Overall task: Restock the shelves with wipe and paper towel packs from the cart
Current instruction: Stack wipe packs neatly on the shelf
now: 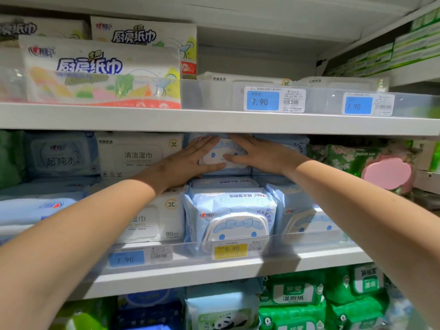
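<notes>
Under the shelf (214,122), left hand (190,160), right hand (259,153) press blue pack (223,150).

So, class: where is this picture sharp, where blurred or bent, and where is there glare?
Head view: sharpest mid-frame, where left hand and right hand press the blue wipes pack; head view: green packs at far left blur; head view: the shelf edge slants and bows; head view: the clear rail shows glare.
</notes>
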